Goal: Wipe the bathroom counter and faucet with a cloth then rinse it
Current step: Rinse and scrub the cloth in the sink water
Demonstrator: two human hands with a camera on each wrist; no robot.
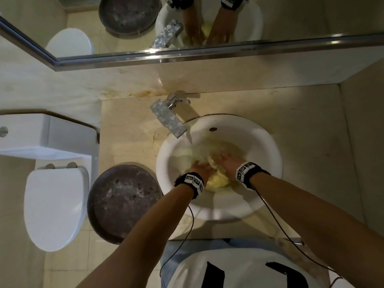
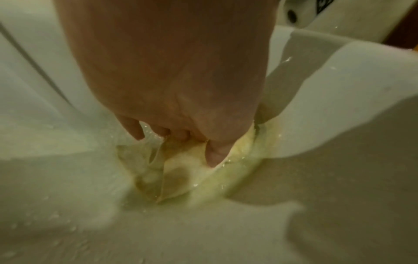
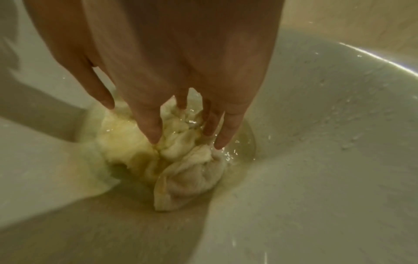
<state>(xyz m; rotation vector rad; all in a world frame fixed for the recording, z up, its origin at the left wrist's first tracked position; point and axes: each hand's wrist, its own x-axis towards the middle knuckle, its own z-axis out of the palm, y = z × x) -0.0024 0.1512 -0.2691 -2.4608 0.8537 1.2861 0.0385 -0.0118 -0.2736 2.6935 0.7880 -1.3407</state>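
A wet yellow cloth (image 1: pixel 217 179) lies bunched at the bottom of the round white sink (image 1: pixel 268 154), set in the beige marble counter (image 1: pixel 128 129). The chrome faucet (image 1: pixel 168 119) reaches over the basin's far-left rim, and water seems to run from it. My left hand (image 1: pixel 202 168) is down in the basin, its fingers curled into the cloth (image 2: pixel 181 176) and the thumb pinching a fold; left hand (image 2: pixel 185 146). My right hand (image 1: pixel 225 160) is beside it, with straight spread fingers pressing the cloth (image 3: pixel 181 178) down; right hand (image 3: pixel 187 137). Water pools around the cloth.
A dark round basin (image 1: pixel 124 202) sits at the counter's left edge, close to my left forearm. A white toilet (image 1: pixel 54 206) stands further left. A mirror (image 1: pixel 311 17) and a marble backsplash rise behind the faucet. A wall closes the right side.
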